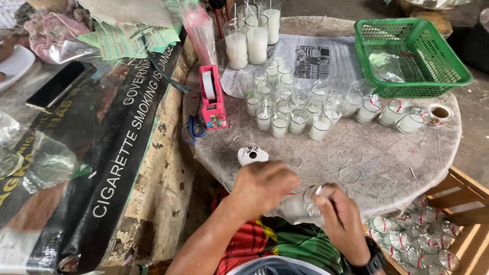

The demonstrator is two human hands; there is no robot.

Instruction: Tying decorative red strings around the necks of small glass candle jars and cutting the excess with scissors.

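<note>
Head view. The left hand (265,184) and the right hand (340,216) meet at the near edge of the round worktop (377,158), just over the person's lap. Between them sits a small glass candle cup (300,206), blurred and largely covered by the fingers; its contents read as white, but its wrapping cannot be made out clearly. The left hand is curled narrow over the cup's left side. The right hand is closed around the cup's right side, with something thin and shiny pinched at its fingertips; what it is cannot be told. A dark watch (374,262) on the right wrist is cut off by the lower edge.

A small white object with dark marks (252,154) lies on the worktop just beyond the left hand, partly hidden by it.

Containers: a cluster of small glass cups (290,109) stands mid-worktop, each filled with white wax. Four tall glasses (254,35), also filled white, stand behind them on a sheet of newspaper (316,58). A green plastic basket (412,56) at the far right holds a crumpled clear bag. Beside it lies a roll of tape (439,114). A wooden crate (458,203) at lower right, partly cut off, holds wrapped cups with red ties (417,242). A pink tape dispenser (212,99) and blue-handled scissors (193,127) lie at the worktop's left edge.
</note>
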